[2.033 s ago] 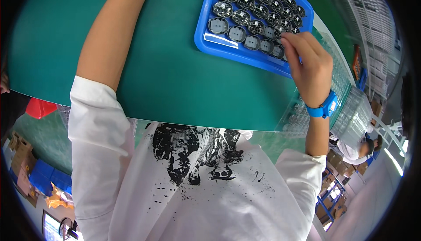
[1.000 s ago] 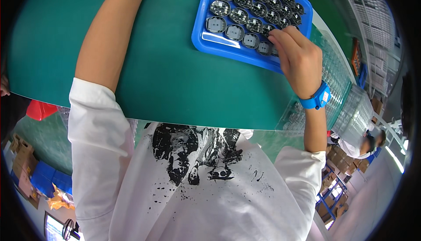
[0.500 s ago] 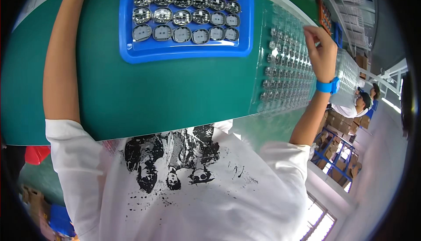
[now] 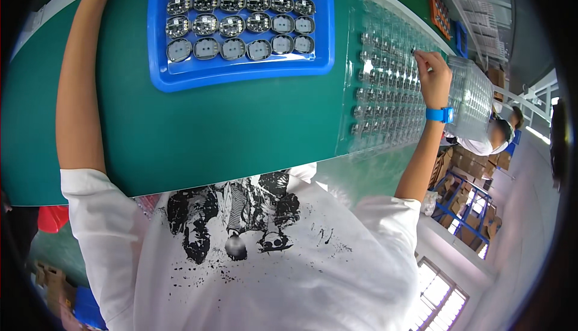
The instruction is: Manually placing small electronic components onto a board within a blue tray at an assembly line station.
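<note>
My right hand (image 4: 435, 79), with a blue watch on the wrist, is over the far right part of a clear plastic blister tray (image 4: 346, 120). Its thumb and fingers are pinched together on a small dark part (image 4: 413, 51), too small to name. Rows of small metallic parts (image 4: 367, 94) sit in the tray's pockets. My left forearm (image 4: 78, 84) reaches up along the left side of the table, and the hand itself is cut off by the top edge. Between my arms lies a blue tray (image 4: 241, 79) of rounded grey housings (image 4: 233, 49), most with circuit boards in them.
The green table top (image 4: 211, 126) curves around in front of me. Stacked clear trays (image 4: 472, 99) stand beyond my right hand. An orange tray (image 4: 439, 15) of parts is farther back. Another person (image 4: 490, 138) is at the right, near cardboard boxes and a blue rack (image 4: 466, 213).
My right hand has lowered a little and its fingers have closed, with a small dark part now showing at the tips. The blue tray appears slightly farther left as the view shifts.
</note>
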Demonstrator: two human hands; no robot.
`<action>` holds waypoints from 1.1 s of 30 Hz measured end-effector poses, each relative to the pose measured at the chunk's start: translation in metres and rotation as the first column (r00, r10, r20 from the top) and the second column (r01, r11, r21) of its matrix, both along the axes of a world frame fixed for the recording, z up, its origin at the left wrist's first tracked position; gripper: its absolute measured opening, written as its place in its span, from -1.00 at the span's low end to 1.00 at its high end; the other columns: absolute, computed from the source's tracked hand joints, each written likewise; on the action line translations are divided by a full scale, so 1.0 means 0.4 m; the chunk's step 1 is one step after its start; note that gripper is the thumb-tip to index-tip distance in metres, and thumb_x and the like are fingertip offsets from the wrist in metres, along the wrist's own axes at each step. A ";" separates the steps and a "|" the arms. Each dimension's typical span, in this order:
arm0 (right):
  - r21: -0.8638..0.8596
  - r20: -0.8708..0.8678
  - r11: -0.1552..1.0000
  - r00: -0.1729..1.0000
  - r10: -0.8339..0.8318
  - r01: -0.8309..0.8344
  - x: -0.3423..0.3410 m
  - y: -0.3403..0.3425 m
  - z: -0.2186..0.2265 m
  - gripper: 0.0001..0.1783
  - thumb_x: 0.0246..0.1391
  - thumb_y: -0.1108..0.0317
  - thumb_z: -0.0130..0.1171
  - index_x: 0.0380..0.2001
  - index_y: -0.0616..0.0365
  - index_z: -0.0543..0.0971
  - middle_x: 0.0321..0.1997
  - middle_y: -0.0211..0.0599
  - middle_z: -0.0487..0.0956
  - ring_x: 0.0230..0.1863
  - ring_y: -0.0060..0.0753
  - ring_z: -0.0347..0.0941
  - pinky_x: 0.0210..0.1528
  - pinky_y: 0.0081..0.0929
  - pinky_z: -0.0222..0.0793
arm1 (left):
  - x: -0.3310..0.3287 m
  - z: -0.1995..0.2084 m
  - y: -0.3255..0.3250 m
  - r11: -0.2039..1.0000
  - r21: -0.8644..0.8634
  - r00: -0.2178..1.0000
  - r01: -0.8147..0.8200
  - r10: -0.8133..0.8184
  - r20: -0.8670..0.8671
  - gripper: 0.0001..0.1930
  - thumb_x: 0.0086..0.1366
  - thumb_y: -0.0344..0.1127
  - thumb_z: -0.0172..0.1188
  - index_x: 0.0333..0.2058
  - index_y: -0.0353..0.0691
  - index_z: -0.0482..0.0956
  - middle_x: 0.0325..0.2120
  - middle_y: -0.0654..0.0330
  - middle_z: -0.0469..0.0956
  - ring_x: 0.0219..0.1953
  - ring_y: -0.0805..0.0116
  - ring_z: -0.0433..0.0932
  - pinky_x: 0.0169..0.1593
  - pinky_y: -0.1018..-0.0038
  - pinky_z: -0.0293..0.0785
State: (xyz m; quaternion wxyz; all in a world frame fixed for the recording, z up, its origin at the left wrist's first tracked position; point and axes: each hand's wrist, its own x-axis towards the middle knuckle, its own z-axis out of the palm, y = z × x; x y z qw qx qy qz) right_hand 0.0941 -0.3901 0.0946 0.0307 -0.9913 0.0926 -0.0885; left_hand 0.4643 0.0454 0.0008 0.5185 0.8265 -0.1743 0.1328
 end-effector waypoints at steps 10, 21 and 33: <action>-0.043 0.070 0.998 0.996 0.054 -0.051 -0.006 0.057 -0.054 -0.85 0.06 0.54 0.31 -0.26 0.18 0.71 -0.37 -0.25 0.60 -0.46 -0.36 0.51 -0.41 -0.50 0.41 | -0.006 0.011 -0.007 0.999 0.034 1.000 -0.021 0.021 0.015 -0.57 0.35 -0.27 0.12 -0.69 -0.32 0.33 -0.77 0.31 0.29 -0.66 0.55 0.24 -0.55 0.40 0.17; 0.003 0.121 1.000 0.992 0.026 -0.027 0.012 0.106 0.037 -0.88 0.10 0.58 0.26 -0.26 0.24 0.67 -0.33 -0.29 0.59 -0.41 -0.51 0.50 -0.43 -0.60 0.38 | 0.011 -0.008 0.015 0.998 0.061 0.997 -0.009 0.005 0.073 -0.58 0.34 -0.27 0.12 -0.67 -0.36 0.32 -0.78 0.28 0.26 -0.65 0.55 0.24 -0.54 0.38 0.18; 0.057 0.081 0.868 0.869 0.488 -0.493 0.216 0.492 0.005 -0.84 -0.03 0.59 0.32 -0.31 0.22 0.65 -0.36 -0.28 0.56 -0.44 -0.23 0.53 -0.41 -0.39 0.45 | 0.034 -0.038 0.012 0.999 0.040 0.986 0.002 -0.009 0.165 -0.59 0.31 -0.26 0.13 -0.65 -0.40 0.35 -0.77 0.17 0.26 -0.64 0.48 0.28 -0.51 0.32 0.21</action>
